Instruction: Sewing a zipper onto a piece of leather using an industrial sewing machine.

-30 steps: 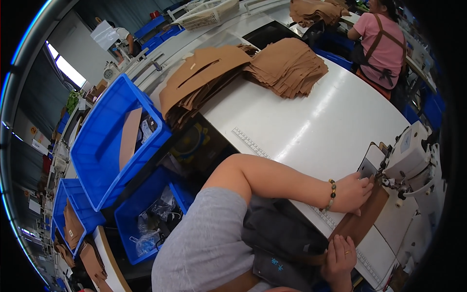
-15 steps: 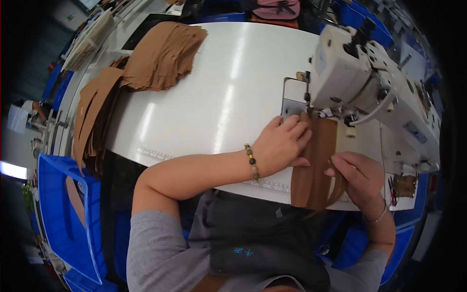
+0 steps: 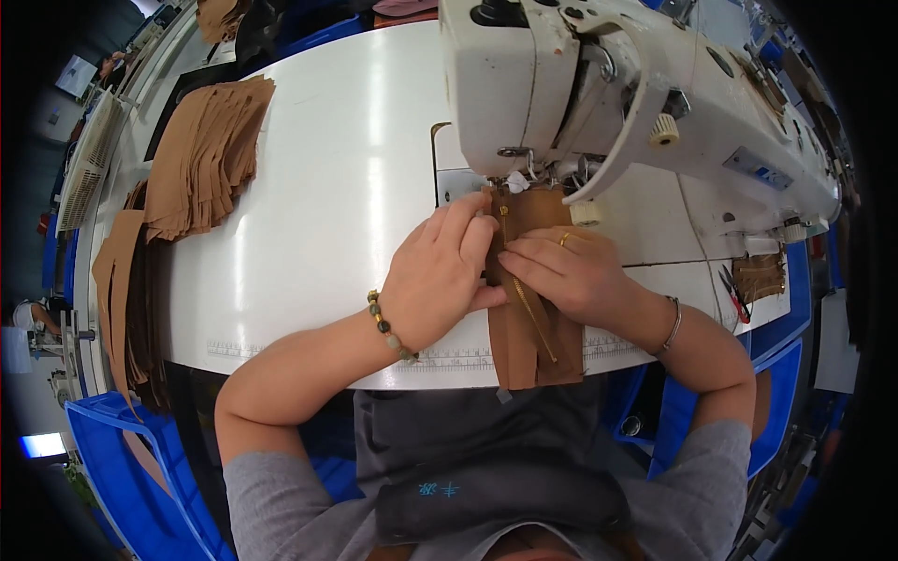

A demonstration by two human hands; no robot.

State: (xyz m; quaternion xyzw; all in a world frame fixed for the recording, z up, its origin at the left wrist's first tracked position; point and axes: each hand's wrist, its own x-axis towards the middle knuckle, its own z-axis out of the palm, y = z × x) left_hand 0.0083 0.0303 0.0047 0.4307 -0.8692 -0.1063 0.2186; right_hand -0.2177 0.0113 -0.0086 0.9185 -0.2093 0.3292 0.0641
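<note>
Fingers [image 3: 465, 217] of the left hand [image 3: 438, 264] rest close together on the left side of the brown fabric [image 3: 512, 348], thumb set apart from them; those of the right hand [image 3: 572, 279] are drawn together, tips upon the gold-toothed zipper [image 3: 530, 311]. Whether either hand pinches the material cannot be told (the undersides are hidden). Fabric lies lengthwise on the bench [image 3: 327, 187], its far end at the needle area of the white sewing machine [image 3: 500, 93], its near end at the bench's front edge. Zipper runs slantwise over it, passing beneath the right fingertips.

Along the front edge: a printed ruler [image 3: 449, 357]. Right of the work: red-handled scissors [image 3: 739, 297], beside a small brown piece [image 3: 760, 275]. At far left: a stack of brown pieces [image 3: 208, 154], with slit brown panels [image 3: 117, 290] nearer. Below these: a blue bin [image 3: 140, 449].
</note>
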